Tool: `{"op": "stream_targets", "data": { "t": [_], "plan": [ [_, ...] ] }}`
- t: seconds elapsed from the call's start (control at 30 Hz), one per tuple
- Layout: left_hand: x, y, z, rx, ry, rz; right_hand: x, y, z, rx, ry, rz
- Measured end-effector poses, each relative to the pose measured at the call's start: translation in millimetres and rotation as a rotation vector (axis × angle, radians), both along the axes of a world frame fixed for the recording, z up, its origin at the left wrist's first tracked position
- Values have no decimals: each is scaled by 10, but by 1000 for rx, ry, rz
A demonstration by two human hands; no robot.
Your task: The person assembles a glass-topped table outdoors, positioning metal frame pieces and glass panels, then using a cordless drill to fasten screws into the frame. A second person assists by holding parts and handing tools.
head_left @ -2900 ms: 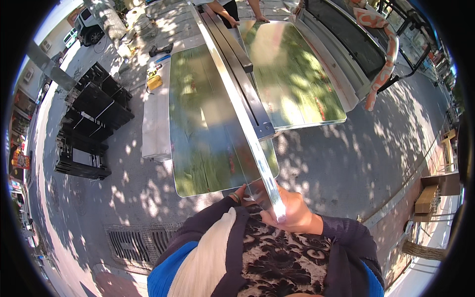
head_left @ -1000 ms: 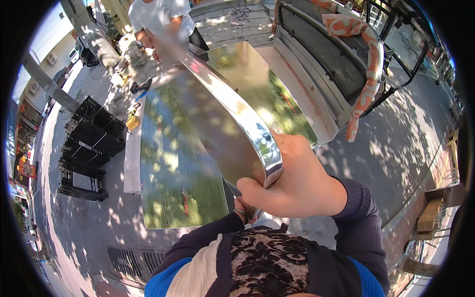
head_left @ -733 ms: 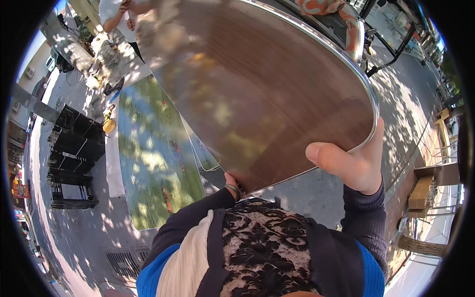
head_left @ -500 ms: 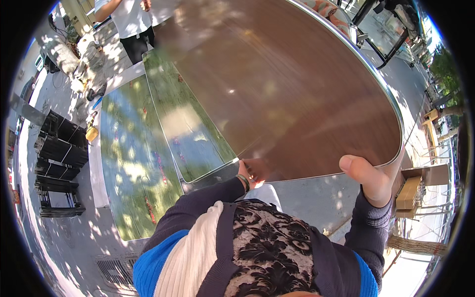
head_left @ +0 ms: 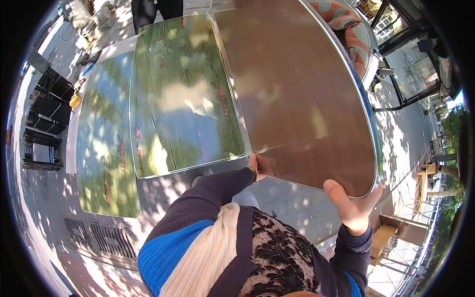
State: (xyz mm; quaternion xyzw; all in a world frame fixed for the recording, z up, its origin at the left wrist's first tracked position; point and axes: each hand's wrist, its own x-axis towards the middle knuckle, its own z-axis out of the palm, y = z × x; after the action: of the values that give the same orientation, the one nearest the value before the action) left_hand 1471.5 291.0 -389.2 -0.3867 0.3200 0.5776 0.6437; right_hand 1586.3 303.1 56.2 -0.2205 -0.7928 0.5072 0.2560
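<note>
A large brown tabletop board (head_left: 307, 99) with rounded corners and a shiny metal rim lies across my two hands. My right hand (head_left: 352, 204) grips its near right corner, the thumb on top and the fingers under the edge, mostly hidden. At the near left corner, my left hand (head_left: 261, 165) holds the same board; its fingers are partly hidden and slightly blurred. Beside the left hand lies a green and blue patterned tabletop board (head_left: 185, 94) with small red flowers. It overlaps a second patterned board (head_left: 105, 138) farther left.
Bundles of black metal frames (head_left: 48, 99) stand on the ground at left. A person's dark-trousered legs (head_left: 156, 10) show at the far edge. An orange-and-grey patterned cushion (head_left: 357, 47) is at far right. Cardboard boxes (head_left: 383, 242) sit to the near right, a drain grate (head_left: 96, 235) near left.
The brown board has shifted right relative to the patterned boards, uncovering much more of the nearer one. Both hands still hold it. The other person's upper body has left the view.
</note>
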Motion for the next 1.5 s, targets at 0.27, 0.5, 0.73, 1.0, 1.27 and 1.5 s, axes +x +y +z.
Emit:
{"op": "stream_targets", "data": {
  "t": [0.27,0.5,0.73,1.0,1.27,1.5],
  "plan": [
    [345,484,-1147,107,-333,538,-102,645,-612,227,69,-72],
    [578,957,-685,-42,-446,276,-102,1018,-1400,287,45,27],
    [241,680,-1588,389,-86,148,-395,932,-1089,243,140,15],
    [-79,645,-194,0,-33,-208,-116,1196,-1423,139,120,-77],
    [-732,-346,67,-18,221,7,-264,787,-1607,213,163,-338],
    [-2082,-2644,-341,-1310,1070,-155,-160,353,-2297,-76,-185,-749]
  ]
}}
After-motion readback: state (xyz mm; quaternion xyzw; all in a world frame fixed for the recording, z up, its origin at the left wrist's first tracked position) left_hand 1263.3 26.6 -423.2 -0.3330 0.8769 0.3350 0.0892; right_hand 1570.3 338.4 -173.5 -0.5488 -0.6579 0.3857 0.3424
